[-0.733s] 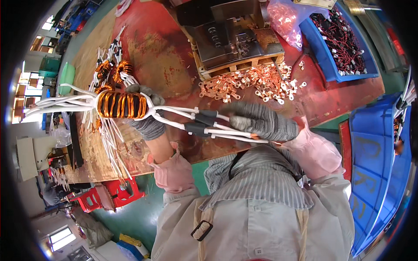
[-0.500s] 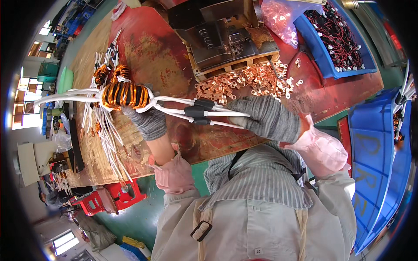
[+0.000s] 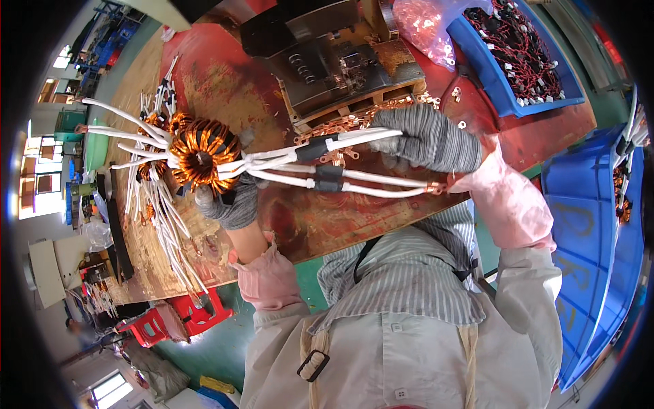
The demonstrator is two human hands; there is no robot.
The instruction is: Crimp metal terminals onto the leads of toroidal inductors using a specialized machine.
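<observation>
One grey knit-gloved left hand (image 3: 235,204) has its grip wrapped around a ring-shaped, copper-wound coil (image 3: 188,150) above the worn red bench (image 3: 235,78); the grey knit-gloved right hand (image 3: 429,136) curls at its white-sleeved leads (image 3: 354,139), its hold unclear. The coil looks dense and hard, the leads springy: best cradled by the body.

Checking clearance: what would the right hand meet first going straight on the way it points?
Probably the loose copper lugs left of the right hand; white leads pass close, and depth is unclear.
</observation>
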